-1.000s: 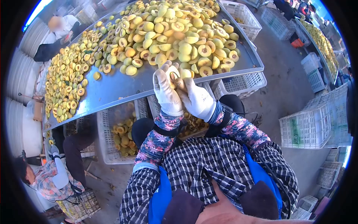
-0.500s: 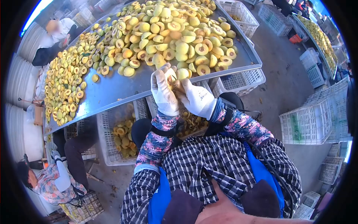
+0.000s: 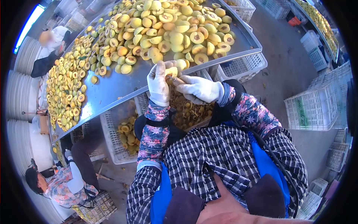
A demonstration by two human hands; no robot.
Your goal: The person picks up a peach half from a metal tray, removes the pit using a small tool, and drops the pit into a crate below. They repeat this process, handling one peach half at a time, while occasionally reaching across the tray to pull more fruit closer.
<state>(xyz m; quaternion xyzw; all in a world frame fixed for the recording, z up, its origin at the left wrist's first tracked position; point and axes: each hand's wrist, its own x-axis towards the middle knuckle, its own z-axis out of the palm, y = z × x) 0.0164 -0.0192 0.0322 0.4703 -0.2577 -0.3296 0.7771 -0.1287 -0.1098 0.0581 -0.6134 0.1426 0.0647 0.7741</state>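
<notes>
Both my hands wear white gloves and meet at the near edge of a metal table (image 3: 108, 99). My left hand (image 3: 159, 84) is closed around a yellow fruit half (image 3: 171, 71), its cut side turned toward my right hand. In my right hand (image 3: 199, 89) is a tool with a brownish handle (image 3: 178, 81); its tip touches the fruit and is partly hidden. Just beyond my hands lies a big heap of halved yellow-green fruit (image 3: 164, 33), many with brown centres showing.
Crates of fruit pieces (image 3: 112, 140) stand under the table by my knees. Another white crate (image 3: 242, 69) is below its right corner. Co-workers sit at left (image 3: 63, 186) and upper left (image 3: 52, 46). Stacked crates (image 3: 313, 108) stand at right.
My right hand has turned flatter and shifted slightly right, baring more of the tool handle. My left hand has tilted upright, and the fruit's cut side shows more. The whole view has shifted slightly.
</notes>
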